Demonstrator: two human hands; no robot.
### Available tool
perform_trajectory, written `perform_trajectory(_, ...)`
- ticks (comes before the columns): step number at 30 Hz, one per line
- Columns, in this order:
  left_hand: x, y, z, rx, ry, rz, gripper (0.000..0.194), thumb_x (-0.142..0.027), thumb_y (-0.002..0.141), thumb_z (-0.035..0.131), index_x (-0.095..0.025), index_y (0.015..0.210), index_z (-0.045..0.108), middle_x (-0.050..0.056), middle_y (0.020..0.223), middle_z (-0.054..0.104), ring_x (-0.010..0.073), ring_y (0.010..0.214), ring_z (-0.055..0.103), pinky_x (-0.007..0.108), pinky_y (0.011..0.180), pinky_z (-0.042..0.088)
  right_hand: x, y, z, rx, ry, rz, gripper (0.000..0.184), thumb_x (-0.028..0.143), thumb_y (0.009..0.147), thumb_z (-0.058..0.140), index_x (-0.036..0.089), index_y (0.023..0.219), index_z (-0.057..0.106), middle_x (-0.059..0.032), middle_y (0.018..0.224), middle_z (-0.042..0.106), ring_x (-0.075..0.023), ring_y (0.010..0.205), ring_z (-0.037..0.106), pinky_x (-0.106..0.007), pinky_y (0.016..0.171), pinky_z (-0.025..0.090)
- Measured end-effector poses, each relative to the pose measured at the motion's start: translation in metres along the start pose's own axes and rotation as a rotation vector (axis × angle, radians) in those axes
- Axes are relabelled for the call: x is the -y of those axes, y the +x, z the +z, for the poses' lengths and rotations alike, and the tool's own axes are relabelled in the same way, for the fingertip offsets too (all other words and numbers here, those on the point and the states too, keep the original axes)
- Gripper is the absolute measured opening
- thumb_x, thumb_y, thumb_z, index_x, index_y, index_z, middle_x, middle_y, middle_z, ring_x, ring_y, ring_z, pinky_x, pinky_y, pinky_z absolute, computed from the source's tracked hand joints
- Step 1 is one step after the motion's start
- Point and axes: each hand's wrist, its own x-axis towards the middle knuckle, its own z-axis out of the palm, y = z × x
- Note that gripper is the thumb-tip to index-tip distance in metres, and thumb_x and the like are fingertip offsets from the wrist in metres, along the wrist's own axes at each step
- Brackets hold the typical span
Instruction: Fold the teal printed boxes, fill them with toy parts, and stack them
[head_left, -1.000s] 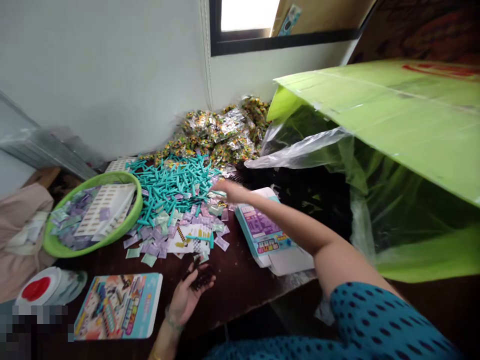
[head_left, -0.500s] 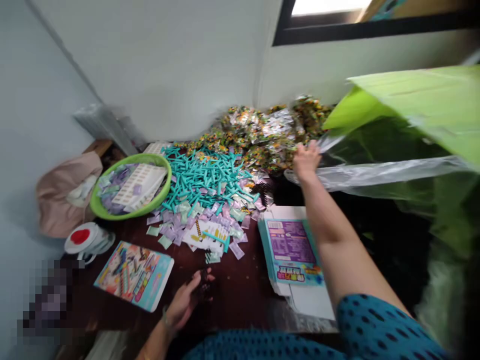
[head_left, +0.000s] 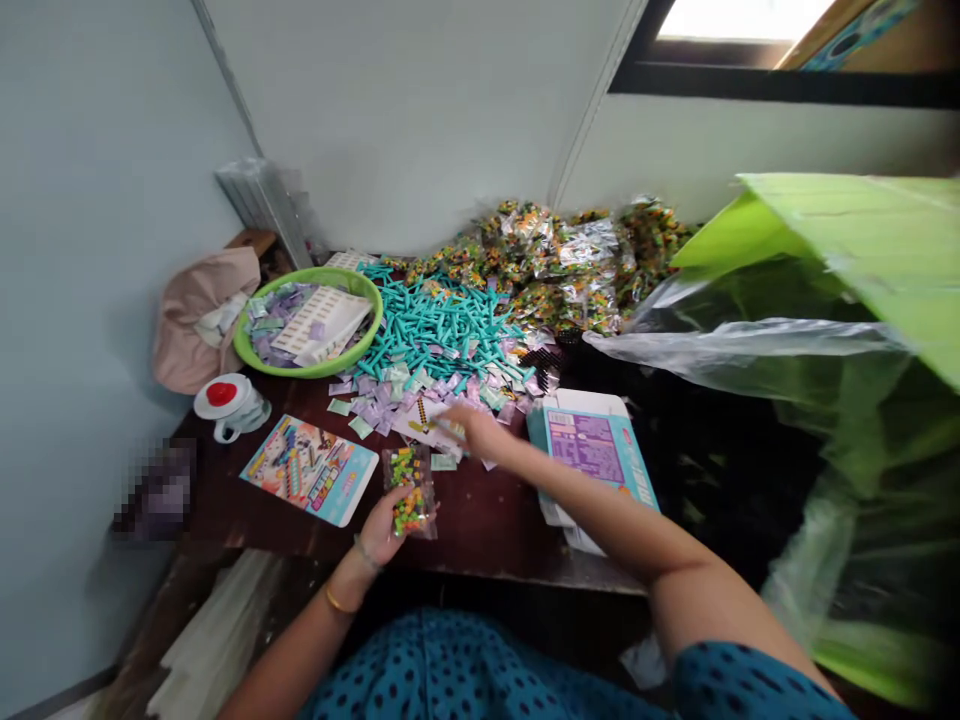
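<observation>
My left hand [head_left: 386, 525] is closed around a clear packet of coloured beads [head_left: 410, 500], mostly green, orange and yellow, above the front of the dark table. My right hand [head_left: 476, 432] reaches across to a white printed sheet [head_left: 424, 420]; motion smears its fingers, so whether they grip anything is unclear. Around the sheet lie small purple and green sachets [head_left: 375, 408]. Behind them spreads a heap of teal pen-like sticks [head_left: 442, 325]. Further back is a pile of similar bead packets [head_left: 555, 250]. A flat printed card [head_left: 309, 470] lies left of my left hand.
A green basket [head_left: 311, 372] with sachets and sheets stands at the left, near a lidded mug [head_left: 231, 405] and a pink cloth bag [head_left: 199, 320]. Flattened printed boxes [head_left: 589, 450] lie under my right forearm. A large green and clear plastic bag [head_left: 840, 300] fills the right side.
My right hand has come back from the bead-packet pile to the white sheet. A bead packet now shows in my left hand, which held something dark before. The view has shifted.
</observation>
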Motion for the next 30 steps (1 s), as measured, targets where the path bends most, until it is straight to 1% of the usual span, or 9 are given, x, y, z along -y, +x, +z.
perform_trajectory(2, 0.004, -0.005, -0.007, 0.015, 0.027, -0.016, 0.023, -0.016, 0.089, 0.068, -0.004, 0.109, 0.069, 0.015, 0.092, 0.078, 0.0242, 0.076, 0.077, 0.033, 0.07, 0.064, -0.042, 0.048, -0.023, -0.068, -0.264, 0.33, 0.032, 0.024, 0.099, 0.051, 0.019, 0.125, 0.07, -0.0127, 0.117, 0.074, -0.0229, 0.106, 0.065, -0.037, 0.092, 0.05)
perform_trajectory(5, 0.009, -0.016, -0.015, 0.032, 0.028, -0.012, 0.03, -0.016, 0.087, 0.072, -0.002, 0.113, 0.068, 0.016, 0.09, 0.078, 0.0248, 0.078, 0.077, 0.033, 0.073, 0.064, -0.086, 0.092, -0.051, -0.078, -0.324, 0.478, 0.03, 0.012, 0.091, 0.056, 0.013, 0.116, 0.072, -0.0172, 0.109, 0.075, -0.0269, 0.113, 0.059, -0.039, 0.096, 0.042)
perform_trajectory(7, 0.008, -0.025, -0.017, 0.0, -0.003, 0.019, 0.033, -0.017, 0.087, 0.073, -0.003, 0.116, 0.067, 0.016, 0.092, 0.078, 0.0248, 0.081, 0.078, 0.034, 0.078, 0.064, -0.092, 0.093, -0.054, -0.083, -0.324, 0.563, 0.028, 0.009, 0.09, 0.052, 0.01, 0.108, 0.074, -0.0208, 0.101, 0.074, -0.0307, 0.111, 0.058, -0.044, 0.096, 0.039)
perform_trajectory(10, 0.004, -0.032, -0.016, -0.043, -0.046, 0.083, 0.029, -0.015, 0.088, 0.072, -0.007, 0.115, 0.067, 0.013, 0.097, 0.079, 0.0217, 0.082, 0.077, 0.035, 0.085, 0.063, -0.065, 0.055, -0.029, -0.278, -0.347, 0.672, 0.036, 0.015, 0.098, 0.042, 0.009, 0.121, 0.069, -0.0223, 0.106, 0.071, -0.0357, 0.112, 0.056, -0.051, 0.098, 0.038)
perform_trajectory(12, 0.006, -0.029, -0.012, -0.023, -0.063, 0.106, 0.024, -0.018, 0.091, 0.07, -0.009, 0.113, 0.069, 0.012, 0.098, 0.079, 0.0202, 0.082, 0.076, 0.034, 0.086, 0.062, -0.023, 0.015, 0.007, -0.392, -0.31, 0.588, 0.038, 0.02, 0.1, 0.041, 0.015, 0.13, 0.065, -0.0176, 0.105, 0.071, -0.034, 0.108, 0.056, -0.05, 0.097, 0.04)
perform_trajectory(15, 0.017, -0.018, -0.002, -0.026, -0.052, 0.145, 0.021, -0.024, 0.092, 0.071, -0.011, 0.109, 0.07, 0.009, 0.093, 0.078, 0.0179, 0.081, 0.075, 0.031, 0.084, 0.059, 0.058, -0.047, 0.068, -0.227, -0.139, 0.361, 0.038, 0.019, 0.098, 0.046, 0.017, 0.13, 0.065, -0.0157, 0.096, 0.071, -0.0316, 0.098, 0.057, -0.047, 0.092, 0.046)
perform_trajectory(18, 0.031, -0.007, 0.007, -0.066, -0.025, 0.189, 0.021, -0.02, 0.088, 0.075, -0.012, 0.107, 0.071, 0.005, 0.089, 0.078, 0.014, 0.081, 0.074, 0.024, 0.082, 0.056, 0.111, -0.087, 0.104, -0.193, -0.013, 0.404, 0.044, 0.024, 0.096, 0.053, 0.014, 0.139, 0.059, -0.0202, 0.117, 0.068, -0.0343, 0.11, 0.057, -0.052, 0.096, 0.047)
perform_trajectory(23, 0.044, -0.004, 0.015, -0.005, 0.001, 0.221, 0.029, -0.027, 0.079, 0.081, -0.014, 0.104, 0.072, 0.003, 0.086, 0.077, 0.014, 0.077, 0.073, 0.024, 0.077, 0.056, 0.104, -0.112, 0.097, -0.434, 0.381, 0.446, 0.049, 0.045, 0.098, 0.054, 0.022, 0.141, 0.057, -0.0147, 0.147, 0.055, -0.0306, 0.137, 0.048, -0.052, 0.115, 0.038)
perform_trajectory(30, 0.056, -0.008, 0.022, 0.002, 0.207, 0.533, 0.046, -0.043, 0.069, 0.087, -0.016, 0.101, 0.069, 0.006, 0.094, 0.075, 0.0184, 0.08, 0.072, 0.03, 0.077, 0.057, 0.105, -0.122, 0.1, -0.58, 1.004, 0.764, 0.075, 0.057, 0.083, 0.071, 0.021, 0.146, 0.05, -0.0093, 0.119, 0.07, -0.0241, 0.109, 0.065, -0.042, 0.101, 0.052)
